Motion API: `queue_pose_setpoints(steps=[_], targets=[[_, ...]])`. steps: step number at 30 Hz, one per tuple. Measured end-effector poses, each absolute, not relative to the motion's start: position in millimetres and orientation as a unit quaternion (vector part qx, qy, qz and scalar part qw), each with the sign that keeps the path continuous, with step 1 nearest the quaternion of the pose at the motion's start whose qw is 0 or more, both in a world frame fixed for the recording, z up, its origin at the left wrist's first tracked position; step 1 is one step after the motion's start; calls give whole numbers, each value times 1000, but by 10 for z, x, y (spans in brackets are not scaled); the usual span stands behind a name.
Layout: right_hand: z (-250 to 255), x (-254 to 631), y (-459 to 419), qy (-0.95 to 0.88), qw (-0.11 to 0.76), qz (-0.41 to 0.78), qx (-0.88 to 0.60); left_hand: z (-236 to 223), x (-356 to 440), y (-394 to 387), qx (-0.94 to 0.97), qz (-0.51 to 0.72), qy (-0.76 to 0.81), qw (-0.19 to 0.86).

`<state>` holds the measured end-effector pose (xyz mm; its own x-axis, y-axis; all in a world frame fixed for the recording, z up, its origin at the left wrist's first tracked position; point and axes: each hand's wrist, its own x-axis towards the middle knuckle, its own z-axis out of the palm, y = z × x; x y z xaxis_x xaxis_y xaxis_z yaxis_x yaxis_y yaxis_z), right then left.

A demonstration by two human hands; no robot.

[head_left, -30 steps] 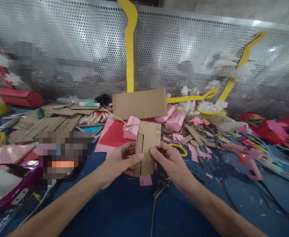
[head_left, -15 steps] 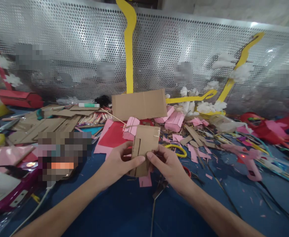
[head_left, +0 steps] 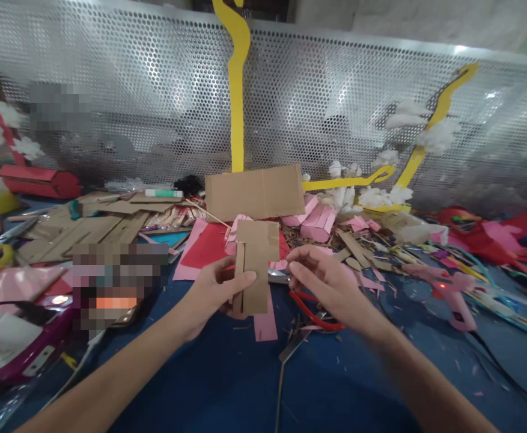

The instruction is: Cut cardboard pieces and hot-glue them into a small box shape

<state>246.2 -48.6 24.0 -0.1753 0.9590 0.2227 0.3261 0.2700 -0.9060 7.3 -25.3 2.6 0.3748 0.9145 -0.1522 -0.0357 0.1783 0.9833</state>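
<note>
Above the near part of the blue counter, the left hand is gripping a small cardboard piece between thumb and fingers, and a narrow strip is running along its left side. The right hand is hanging just beside it, half curled and apart from the cardboard, with nothing showing in its grasp. Below that hand a red handle is lying, and a pink paper strip is showing past the cardboard's lower edge. The step in hand seems to be inspecting or adjusting the piece (a guess, since its back is hidden). Any next move would probably be calling for a steady left grip and careful right fingertips. As for writing, the tube with a green band is lying too far off for reading, the pink glue gun is showing no legible brand, and pixelation is covering most of a device.
</note>
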Motion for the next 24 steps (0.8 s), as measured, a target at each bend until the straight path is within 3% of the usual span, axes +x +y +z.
queue_pose_setpoints(steps=[4,7,16,24], targets=[[357,2907,-513,-771,226,228,-551,60,53,-233,504,384,404,659],[286,3073,-582,-806,116,231,-533,58,50,-214,492,391,396,669],[299,3021,-520,-801,26,172,-572,16,18,-170,480,408,395,669],[294,2957,-339,-798,79,181,-569,22,1,-164,484,411,366,681]])
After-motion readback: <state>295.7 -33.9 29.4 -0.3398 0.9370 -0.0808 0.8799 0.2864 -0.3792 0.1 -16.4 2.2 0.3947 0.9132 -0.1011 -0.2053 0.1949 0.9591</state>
